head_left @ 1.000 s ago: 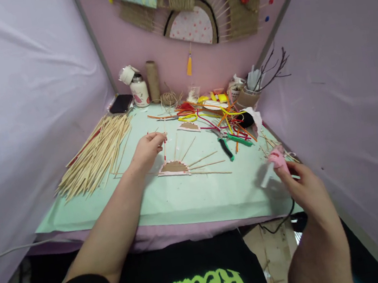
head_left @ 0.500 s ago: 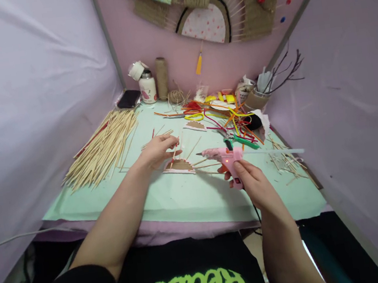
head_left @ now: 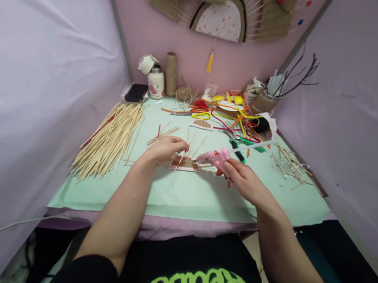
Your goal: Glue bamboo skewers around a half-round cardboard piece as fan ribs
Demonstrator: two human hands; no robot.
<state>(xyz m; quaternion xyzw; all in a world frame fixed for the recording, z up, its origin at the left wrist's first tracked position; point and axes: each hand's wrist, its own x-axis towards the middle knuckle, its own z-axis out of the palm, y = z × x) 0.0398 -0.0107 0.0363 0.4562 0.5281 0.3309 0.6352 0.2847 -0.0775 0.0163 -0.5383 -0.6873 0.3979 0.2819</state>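
Observation:
Pinched between the fingertips of my left hand [head_left: 169, 149] is a thin reddish stick [head_left: 178, 163], slanting down onto a small half-round cardboard piece [head_left: 189, 163] with a pale edge. Several plain sticks fan out from that piece. My right hand [head_left: 243, 178] wraps round the handle of a pink glue gun [head_left: 222, 157], a clear glue stick [head_left: 253, 145] jutting from its back. The gun's nozzle points left, close over the cardboard; whether it touches cannot be told. Behind them lies a second half-round cardboard piece [head_left: 202, 124].
A big heap of bamboo sticks [head_left: 109, 141] lies left. Scissors [head_left: 201, 116], green-handled pliers [head_left: 250, 143] and coloured pipe cleaners [head_left: 242, 117] are spread at the back right. A bottle [head_left: 156, 84], a twine roll [head_left: 171, 74] and a phone [head_left: 136, 93] stand or lie along the back.
My right hand has brought the glue gun left and its nozzle down to the cardboard. My left hand still grips the stick, its fingers closer together. The whole view has shifted slightly.

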